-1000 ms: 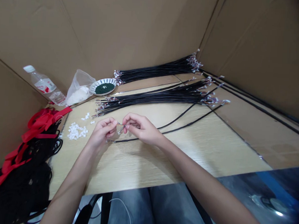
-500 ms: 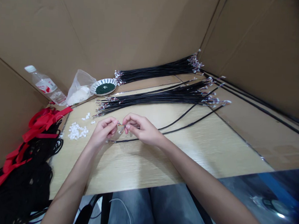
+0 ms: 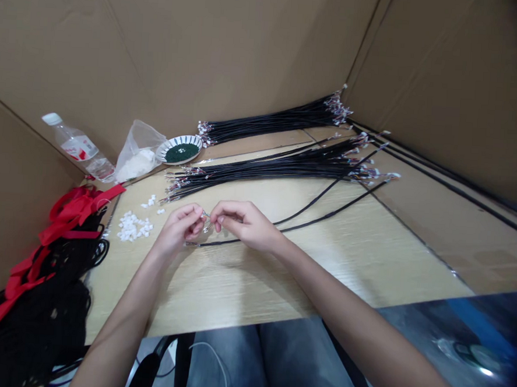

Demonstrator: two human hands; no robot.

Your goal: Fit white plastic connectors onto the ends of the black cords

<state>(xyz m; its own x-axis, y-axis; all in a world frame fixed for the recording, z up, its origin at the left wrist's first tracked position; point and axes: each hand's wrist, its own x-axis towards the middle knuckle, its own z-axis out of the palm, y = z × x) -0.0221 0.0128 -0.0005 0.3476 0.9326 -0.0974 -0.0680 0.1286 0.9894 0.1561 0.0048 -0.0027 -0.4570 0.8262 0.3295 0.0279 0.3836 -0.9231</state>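
Note:
Over the middle of the table, my left hand point(image 3: 183, 222) pinches something tiny at its fingertips, too small to make out; it is beside the thin wire ends. My right hand point(image 3: 242, 223) is closed on the end of a black cable point(image 3: 301, 212), whose far end lies to the right. Fine loose wires point(image 3: 208, 228) show between the two hands. A second black cable point(image 3: 214, 243) passes beneath my right hand, its bare-wired end on the table. Left of my hands lies a pile of small white connector housings point(image 3: 134, 227).
Behind my hands lie two bundles of black cables point(image 3: 260, 171). A patterned dish point(image 3: 161, 155) with dark green bits, a plastic bag point(image 3: 139, 145) and a bottle point(image 3: 81, 147) stand at the back left. Black cords with red ribbon point(image 3: 75, 214) are heaped left. Cardboard walls point(image 3: 232, 46) enclose the table.
My right hand's fingertips have shifted slightly left, closer to my left fingertips. Less of the coloured wire shows between them. The things on the table have stayed put.

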